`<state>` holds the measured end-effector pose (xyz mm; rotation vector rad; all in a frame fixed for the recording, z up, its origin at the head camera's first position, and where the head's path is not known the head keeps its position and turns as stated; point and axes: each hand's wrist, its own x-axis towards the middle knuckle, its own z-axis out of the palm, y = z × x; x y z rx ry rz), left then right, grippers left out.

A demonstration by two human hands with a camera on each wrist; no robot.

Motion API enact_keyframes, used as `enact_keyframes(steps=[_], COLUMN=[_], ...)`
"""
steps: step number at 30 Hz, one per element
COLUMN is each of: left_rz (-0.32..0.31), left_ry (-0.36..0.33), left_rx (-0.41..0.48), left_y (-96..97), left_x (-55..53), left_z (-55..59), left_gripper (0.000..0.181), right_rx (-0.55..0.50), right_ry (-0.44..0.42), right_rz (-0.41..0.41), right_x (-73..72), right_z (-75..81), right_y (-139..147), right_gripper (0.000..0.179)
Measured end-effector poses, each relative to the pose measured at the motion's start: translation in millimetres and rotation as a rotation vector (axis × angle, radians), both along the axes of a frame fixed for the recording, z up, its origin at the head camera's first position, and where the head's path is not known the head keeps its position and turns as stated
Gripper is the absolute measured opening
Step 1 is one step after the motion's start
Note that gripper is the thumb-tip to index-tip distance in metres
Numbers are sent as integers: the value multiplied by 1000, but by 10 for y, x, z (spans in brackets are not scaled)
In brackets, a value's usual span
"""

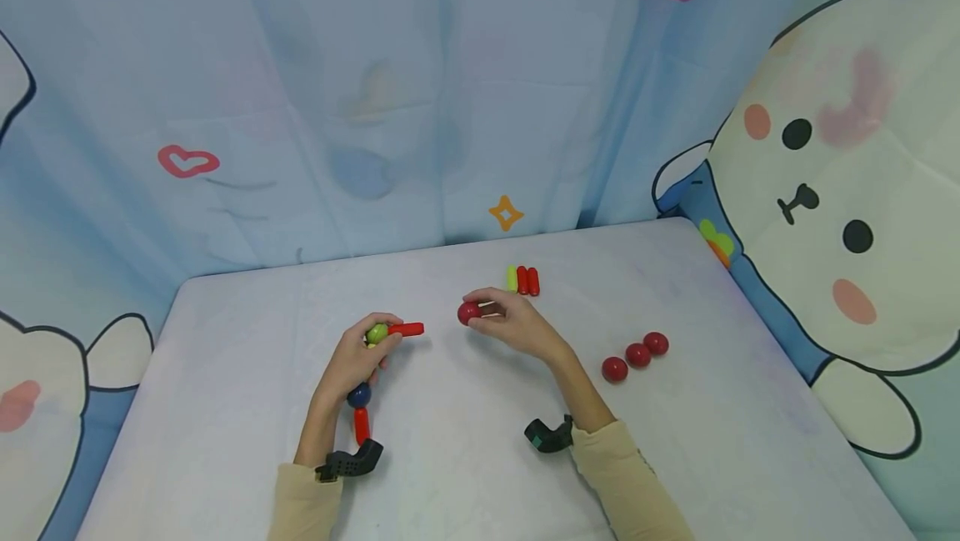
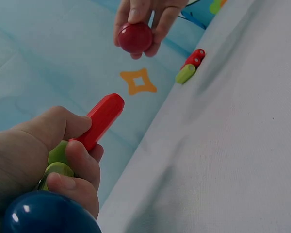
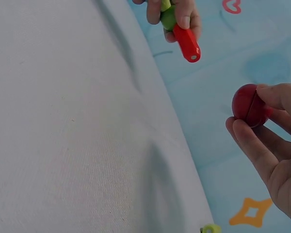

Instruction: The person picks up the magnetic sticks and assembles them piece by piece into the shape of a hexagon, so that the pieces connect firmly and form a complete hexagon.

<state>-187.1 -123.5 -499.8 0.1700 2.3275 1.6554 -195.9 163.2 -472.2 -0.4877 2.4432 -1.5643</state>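
Observation:
My left hand (image 1: 351, 364) grips a joined string of pieces above the table. A red stick (image 2: 101, 121) points out past its thumb and fingertips. Behind that sits a green ball (image 1: 377, 333), partly covered by the fingers, with a yellow-green stick (image 2: 58, 169) next to it. Below the hand hang a blue ball (image 1: 359, 395) and another red stick (image 1: 362, 426). My right hand (image 1: 517, 326) pinches a dark red ball (image 3: 251, 105) between thumb and fingertips, apart from the red stick's free end. A thin seam runs round this ball.
Two red sticks (image 1: 528, 281) and one yellow-green stick (image 1: 512, 278) lie side by side near the table's back edge. Three dark red balls (image 1: 637, 355) rest in a slanting row on the right of the white table (image 1: 465, 458). A printed blue curtain (image 1: 337, 107) hangs behind.

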Motion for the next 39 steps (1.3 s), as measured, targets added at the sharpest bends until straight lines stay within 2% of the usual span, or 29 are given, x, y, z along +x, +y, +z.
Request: enact_keyframes(steps=[7, 16, 18, 21, 24, 25, 32, 39], left_rz=[-4, 15, 25, 37, 50, 52, 28, 22], left_ry=[0, -4, -13, -19, -36, -33, -6, -9], left_rx=[8, 28, 34, 42, 46, 48, 33, 36], left_y=[8, 39, 56, 74, 93, 94, 116, 127], left_x=[1, 16, 28, 27, 26, 17, 26, 34], left_z=[9, 18, 63, 68, 61, 23, 21, 30], left_gripper=[25, 29, 30, 33, 32, 32, 33, 29], right_rx=[13, 19, 23, 29, 32, 31, 27, 18], right_ry=[-23, -35, -30, -32, -37, -39, -39, -40], right_rz=[-1, 24, 27, 25, 24, 25, 38, 51], right_x=[14, 43, 46, 44, 43, 44, 58, 65], right_z=[-24, -46, -48, -55, -57, -55, -58, -69], right_y=[-63, -155, -162, -167, -174, -175, -186, -205], right_gripper=[36, 39, 40, 42, 42, 42, 42, 38])
